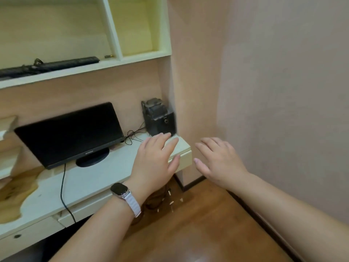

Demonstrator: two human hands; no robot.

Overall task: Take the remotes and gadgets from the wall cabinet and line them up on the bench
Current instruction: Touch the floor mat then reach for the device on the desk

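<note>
My left hand [154, 160], with a watch on its wrist, hovers palm down over the right end of the pale bench [98, 178], fingers apart and holding nothing. My right hand [219, 159] hangs palm down just past the bench's right corner, also spread and holding nothing. Above, the cream wall cabinet [117, 62] has a long black bar-shaped gadget [51, 66] with a cable lying on its shelf, and a small dark object [109, 56] next to the divider. The right cabinet compartment [139, 35] holds nothing I can see.
A black monitor [71, 133] stands on the bench, its cable running over the front edge. A black speaker box [159, 118] sits in the back right corner with thin wires. The pink wall [273, 91] closes in on the right. Wooden floor [198, 224] lies below, with cables under the bench.
</note>
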